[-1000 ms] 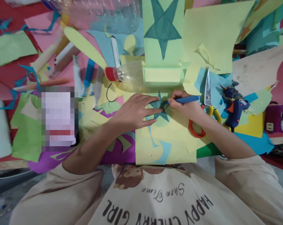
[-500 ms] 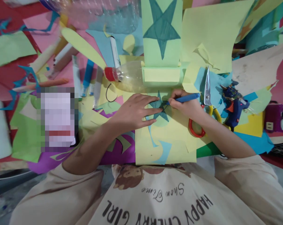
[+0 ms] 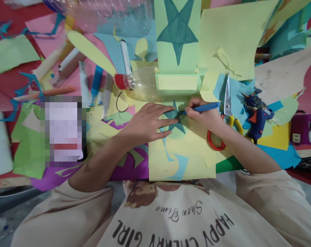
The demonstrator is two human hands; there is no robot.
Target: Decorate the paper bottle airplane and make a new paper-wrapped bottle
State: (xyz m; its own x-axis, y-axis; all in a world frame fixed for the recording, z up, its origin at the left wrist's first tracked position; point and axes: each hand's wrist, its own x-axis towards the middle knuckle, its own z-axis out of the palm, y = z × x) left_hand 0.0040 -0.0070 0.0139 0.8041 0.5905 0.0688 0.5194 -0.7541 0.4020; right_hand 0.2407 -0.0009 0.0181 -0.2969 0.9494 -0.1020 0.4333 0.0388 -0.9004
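A blue marker point(image 3: 205, 107) is pinched in my right hand point(image 3: 200, 115), its tip at the right side of a small coloured star point(image 3: 180, 127) on light green paper. My left hand point(image 3: 152, 121) lies over the star's left side with fingers spread, partly covering it. Under both sits a pale yellow sheet point(image 3: 194, 154) with a light blue paper scrap point(image 3: 180, 166). Just beyond stands a light green paper piece with a larger teal star point(image 3: 178, 32), against a clear plastic bottle with a red cap point(image 3: 119, 81).
Scissors point(image 3: 228, 99) with red and yellow handles lie right of my right hand, near a blue glue gun point(image 3: 258, 123). Several markers point(image 3: 96, 84) lie at the left. A pixelated, phone-like object point(image 3: 64, 127) is left of my left forearm. Paper scraps surround everything.
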